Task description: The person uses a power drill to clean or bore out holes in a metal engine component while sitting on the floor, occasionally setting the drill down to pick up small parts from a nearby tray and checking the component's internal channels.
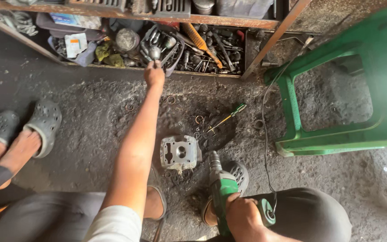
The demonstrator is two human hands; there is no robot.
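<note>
Our left hand [154, 74] reaches into the tool tray [211, 56], fingers pinching a socket [155, 53]. Our right hand [243, 216] grips the green drill [220, 188], resting by our foot. Cylinder head [180, 153] sits on the floor between, untouched; drilling seems not begun.

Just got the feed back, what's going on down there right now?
A person crouches on a gritty workshop floor. Their left hand reaches forward into a tray of sockets and tool bits on the low shelf, fingers on a metal piece there. Their right hand grips a green power drill, pointed toward a grey engine cylinder head lying on the floor between their feet. A green-handled screwdriver and a few small rings lie just beyond it. Another person's feet in grey clogs are at the left.
</note>
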